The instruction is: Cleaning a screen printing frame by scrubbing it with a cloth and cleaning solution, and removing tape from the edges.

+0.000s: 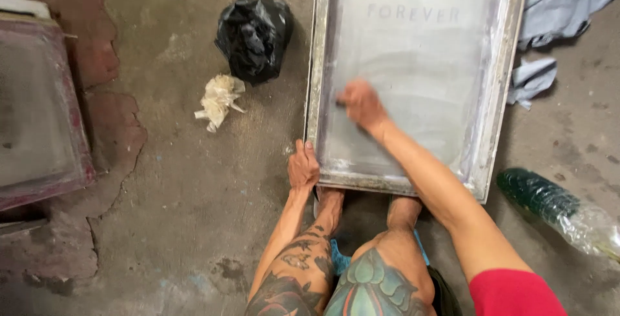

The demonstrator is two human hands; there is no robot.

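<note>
— Rough concrete floor (194, 180); where does the screen frame (494, 90) lie?
— Flat ahead of the knees, long axis running away from the person.
— And the hands?
— Left hand (303, 167) clasps the near-left corner, fingers curled together. Right hand (360, 104) presses on the mesh, fingers bunched, pinching something small and dark.

Black bag (253, 37), crumpled rag (219, 100), green bottle (558, 209), grey cloths (558, 6).

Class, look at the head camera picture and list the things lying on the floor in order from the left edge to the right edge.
Reddish framed screen → crumpled pale rag → black plastic bag → large metal-framed screen → green plastic bottle.
</note>
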